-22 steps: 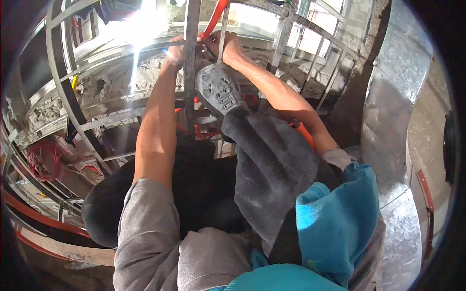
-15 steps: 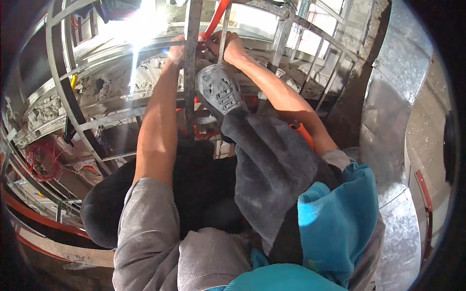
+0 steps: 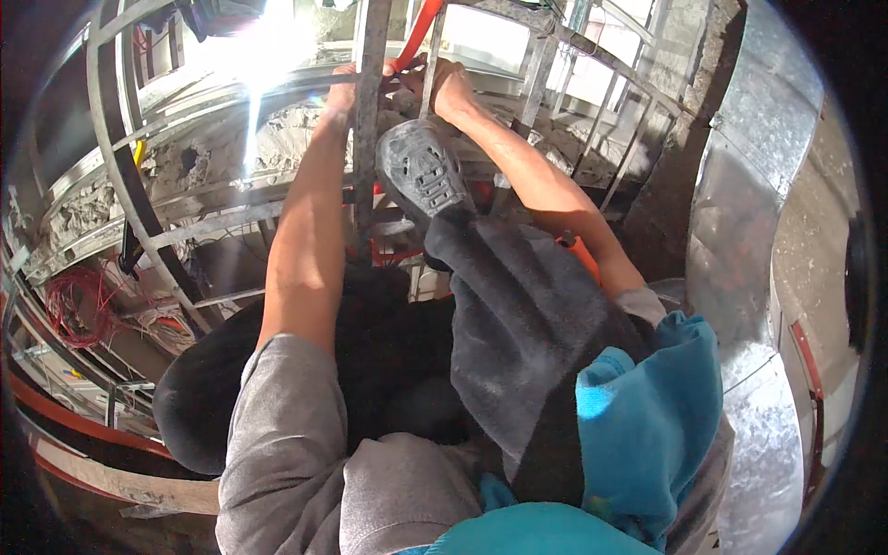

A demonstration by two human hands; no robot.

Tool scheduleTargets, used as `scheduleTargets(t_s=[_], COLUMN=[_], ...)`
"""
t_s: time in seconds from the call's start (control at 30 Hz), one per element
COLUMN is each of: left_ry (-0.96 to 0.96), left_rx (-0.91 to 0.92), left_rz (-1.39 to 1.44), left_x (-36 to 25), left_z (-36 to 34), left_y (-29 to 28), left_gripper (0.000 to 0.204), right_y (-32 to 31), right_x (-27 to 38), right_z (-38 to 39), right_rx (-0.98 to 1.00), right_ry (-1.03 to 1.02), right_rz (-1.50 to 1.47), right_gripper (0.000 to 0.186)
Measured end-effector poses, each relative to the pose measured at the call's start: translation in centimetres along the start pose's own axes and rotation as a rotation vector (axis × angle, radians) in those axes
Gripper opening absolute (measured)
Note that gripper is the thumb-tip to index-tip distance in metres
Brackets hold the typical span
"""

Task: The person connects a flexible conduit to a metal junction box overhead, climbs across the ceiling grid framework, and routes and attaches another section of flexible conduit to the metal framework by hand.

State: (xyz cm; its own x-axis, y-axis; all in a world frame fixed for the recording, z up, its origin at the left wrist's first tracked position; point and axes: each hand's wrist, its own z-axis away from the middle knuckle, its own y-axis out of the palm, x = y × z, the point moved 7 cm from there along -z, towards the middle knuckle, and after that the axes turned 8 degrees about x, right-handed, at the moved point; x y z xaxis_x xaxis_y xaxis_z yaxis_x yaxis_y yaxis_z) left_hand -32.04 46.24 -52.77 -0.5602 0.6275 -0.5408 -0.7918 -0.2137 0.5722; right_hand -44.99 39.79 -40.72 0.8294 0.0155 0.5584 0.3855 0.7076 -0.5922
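Both my arms stretch forward to a metal frame at the top of the view. My left hand [image 3: 341,90] is at a metal upright [image 3: 371,120], which hides most of its fingers. A fingertip shows past the upright, beside the lower end of an orange tube [image 3: 418,35]. To the right of that end, my right hand [image 3: 451,85] has its fingers curled in, partly behind a thin metal bar [image 3: 431,79]. What lies in those fingers is too dark and small to make out. Just below the hands, a dusty grey shoe [image 3: 421,166] rests against the frame.
Metal bars [image 3: 120,157] form a lattice on the left, with rough masonry [image 3: 88,208] behind. Tangled red wire [image 3: 79,305] hangs at the lower left. A shiny sheet-metal duct [image 3: 754,185] runs down the right. Another orange piece [image 3: 581,255] shows beside my right forearm. Strong light glares at the top.
My right hand has turned slightly, staying by the orange tube. My left forearm and the shoe have moved a little to the right in view.
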Motion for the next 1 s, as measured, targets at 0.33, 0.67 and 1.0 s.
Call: scheduleTargets(t_s=[0.33, 0.67, 1.0], left_ry=[0.039, -0.01, -0.103], left_rx=[0.018, 0.062, 0.012], left_rz=[0.102, 0.117, 0.056], left_x=[-1.1, -0.7, 1.1], left_z=[1.1, 2.1, 1.1], left_y=[1.2, 0.5, -0.7], left_gripper=[0.022, 0.025, 0.033], right_y=[0.9, 1.7, 3.3], right_x=[-1.6, -0.5, -3.2], right_z=[-0.9, -1.1, -3.5], right_rx=[0.006, 0.111, 0.078], right_ry=[-0.039, -0.151, -0.13], right_rz=[0.052, -0.03, -0.565], right_gripper=[0.024, 0.022, 0.024])
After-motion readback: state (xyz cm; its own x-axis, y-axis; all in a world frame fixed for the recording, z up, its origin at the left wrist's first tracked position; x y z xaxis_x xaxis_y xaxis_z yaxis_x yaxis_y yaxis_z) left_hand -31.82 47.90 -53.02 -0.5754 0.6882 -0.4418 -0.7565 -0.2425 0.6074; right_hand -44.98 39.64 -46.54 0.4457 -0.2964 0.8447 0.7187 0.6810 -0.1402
